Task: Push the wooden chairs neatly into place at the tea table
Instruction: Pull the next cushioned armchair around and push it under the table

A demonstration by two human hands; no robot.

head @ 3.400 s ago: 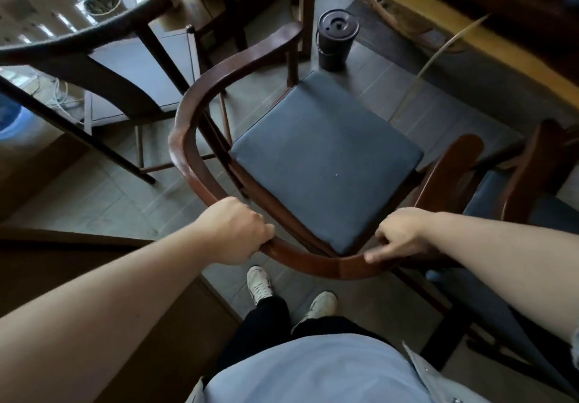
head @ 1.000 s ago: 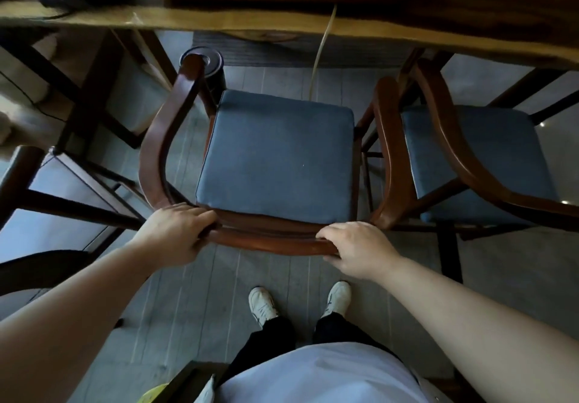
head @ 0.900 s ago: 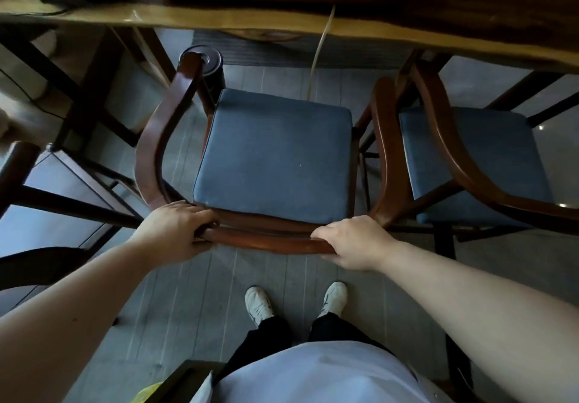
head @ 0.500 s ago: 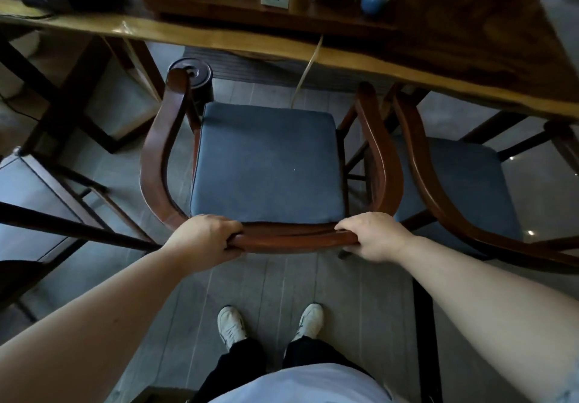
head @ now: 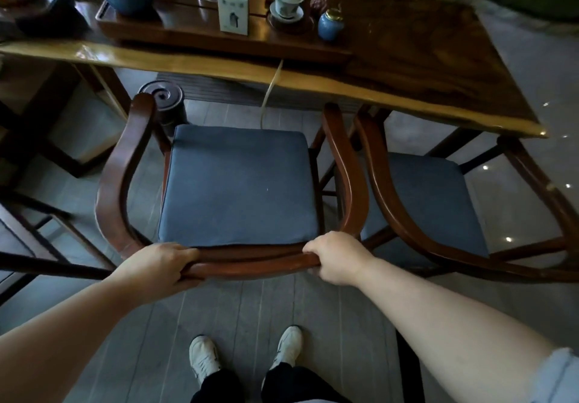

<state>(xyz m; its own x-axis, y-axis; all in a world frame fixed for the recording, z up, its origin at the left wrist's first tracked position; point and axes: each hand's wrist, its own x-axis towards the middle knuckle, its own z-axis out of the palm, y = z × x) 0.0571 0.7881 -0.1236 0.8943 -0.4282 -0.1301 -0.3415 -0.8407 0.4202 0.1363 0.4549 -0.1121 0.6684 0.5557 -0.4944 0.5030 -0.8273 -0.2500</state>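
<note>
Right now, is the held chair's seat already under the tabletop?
No: the blue cushion lies wholly in front of the table edge, both hands gripping the chair.

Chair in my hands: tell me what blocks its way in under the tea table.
A dark round canister stands on the floor just beyond the chair's left armrest tip. A thin pale cord hangs from the table edge ahead of the seat.
</note>
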